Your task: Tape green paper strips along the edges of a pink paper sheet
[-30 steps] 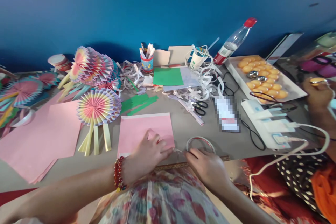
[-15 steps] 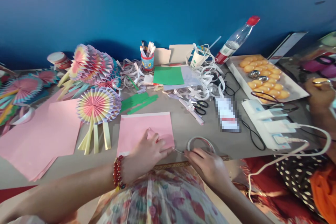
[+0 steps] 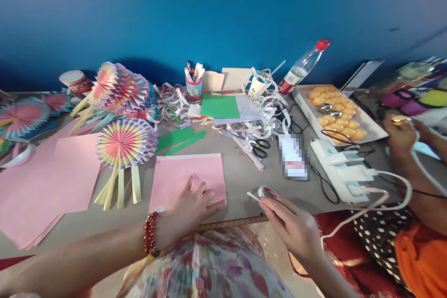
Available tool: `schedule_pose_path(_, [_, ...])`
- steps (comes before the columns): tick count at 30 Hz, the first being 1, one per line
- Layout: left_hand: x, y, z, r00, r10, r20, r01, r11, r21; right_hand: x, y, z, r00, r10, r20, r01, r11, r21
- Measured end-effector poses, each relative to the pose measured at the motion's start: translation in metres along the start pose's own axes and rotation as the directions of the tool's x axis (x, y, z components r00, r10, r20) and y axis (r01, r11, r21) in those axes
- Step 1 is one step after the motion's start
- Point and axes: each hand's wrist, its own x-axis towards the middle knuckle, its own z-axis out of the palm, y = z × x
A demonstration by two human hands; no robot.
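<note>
My left hand [image 3: 192,205] lies with fingers spread on a pink sheet of paper [image 3: 188,167] that has a white strip along its far edge. Another pale strip shows at the near left edge, partly hidden by my wrist. In my right hand [image 3: 289,219] is a roll of white tape [image 3: 268,191], held just above the table's front edge. A short loose end of the tape sticks out to the left, apart from the paper. To the left of the sheet lies a folded paper fan [image 3: 127,144] with pale yellow strips.
Larger pink sheets [image 3: 75,167] lie far left. Behind are green strips [image 3: 185,142], scissors [image 3: 260,148], a pen cup [image 3: 194,87], curled paper scraps and a bottle [image 3: 303,67]. On the right are a phone [image 3: 293,158], a power strip [image 3: 338,172], a box of yellow pieces [image 3: 375,135] and another person's hands.
My right hand has moved right and lifted with the tape roll, whose end has come away from the paper's near right corner. My left hand stays on the paper. The view has shifted slightly.
</note>
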Motion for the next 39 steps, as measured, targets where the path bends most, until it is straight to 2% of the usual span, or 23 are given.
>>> schedule_pose_path(4, [0.003,0.004,0.006,0.999,-0.022,-0.035,0.021,1.0,-0.017,0.018,-0.006,0.005,0.997,0.019,-0.073,-0.012,0.996,0.085])
schedule_pose_path(7, [0.004,0.0,-0.001,0.995,-0.036,-0.095,0.029,0.996,-0.081,0.033,-0.011,0.008,0.989,-0.005,-0.145,0.024,0.992,0.128])
schedule_pose_path(9, [0.003,-0.006,-0.014,0.977,-0.119,-0.176,0.075,0.968,-0.238,0.043,-0.017,0.011,0.983,-0.027,-0.183,0.058,0.984,0.168])
schedule_pose_path(10, [0.003,-0.009,-0.022,0.955,-0.197,-0.221,0.107,0.925,-0.365,0.047,-0.02,0.012,0.979,-0.035,-0.199,0.074,0.979,0.189])
schedule_pose_path(12, [0.003,-0.012,-0.036,0.888,-0.367,-0.278,0.11,0.755,-0.647,0.054,-0.03,0.016,0.968,-0.062,-0.245,0.118,0.968,0.222])
schedule_pose_path(13, [0.004,-0.012,-0.041,0.861,-0.42,-0.287,0.063,0.647,-0.76,0.058,-0.036,0.019,0.957,-0.077,-0.28,0.145,0.962,0.23])
schedule_pose_path(15, [0.007,-0.009,-0.047,0.848,-0.448,-0.283,-0.083,0.415,-0.906,0.065,-0.048,0.028,0.929,-0.105,-0.356,0.199,0.95,0.239])
schedule_pose_path(17, [0.01,-0.004,-0.047,0.85,-0.452,-0.273,-0.221,0.165,-0.961,0.072,-0.06,0.038,0.912,-0.084,-0.402,0.205,0.941,0.268])
schedule_pose_path(19, [0.012,0.001,-0.046,0.829,-0.495,-0.259,-0.321,-0.044,-0.946,0.076,-0.068,0.049,0.919,0.014,-0.394,0.137,0.926,0.352])
schedule_pose_path(21, [0.011,0.004,-0.045,0.792,-0.555,-0.254,-0.382,-0.126,-0.916,0.078,-0.072,0.059,0.93,0.114,-0.351,0.061,0.89,0.452])
schedule_pose_path(23, [0.009,0.005,-0.046,0.758,-0.598,-0.259,-0.407,-0.124,-0.905,0.077,-0.075,0.065,0.942,0.161,-0.295,0.016,0.855,0.518])
schedule_pose_path(26, [0.006,0.003,-0.046,0.729,-0.633,-0.262,-0.419,-0.109,-0.901,0.076,-0.08,0.067,0.959,0.146,-0.242,0.008,0.841,0.54])
schedule_pose_path(28, [0.003,-0.001,-0.042,0.735,-0.632,-0.248,-0.381,-0.082,-0.921,0.075,-0.083,0.066,0.966,0.095,-0.242,0.044,0.857,0.513])
schedule_pose_path(30, [0.001,-0.006,-0.036,0.759,-0.608,-0.233,-0.302,-0.012,-0.953,0.074,-0.082,0.062,0.973,0.017,-0.232,0.093,0.885,0.457])
schedule_pose_path(34, [-0.012,-0.017,-0.017,0.817,-0.519,-0.253,-0.159,0.219,-0.963,0.071,-0.064,0.055,0.97,-0.14,-0.2,0.195,0.938,0.288])
schedule_pose_path(36, [-0.022,-0.022,-0.009,0.801,-0.528,-0.282,-0.08,0.372,-0.925,0.07,-0.047,0.051,0.961,-0.182,-0.209,0.219,0.961,0.169])
schedule_pose_path(37, [-0.028,-0.024,-0.006,0.78,-0.544,-0.309,-0.036,0.453,-0.891,0.069,-0.038,0.049,0.959,-0.193,-0.206,0.218,0.97,0.105])
schedule_pose_path(39, [-0.042,-0.028,-0.001,0.731,-0.562,-0.387,0.045,0.606,-0.795,0.068,-0.021,0.047,0.969,-0.216,-0.12,0.219,0.976,0.005])
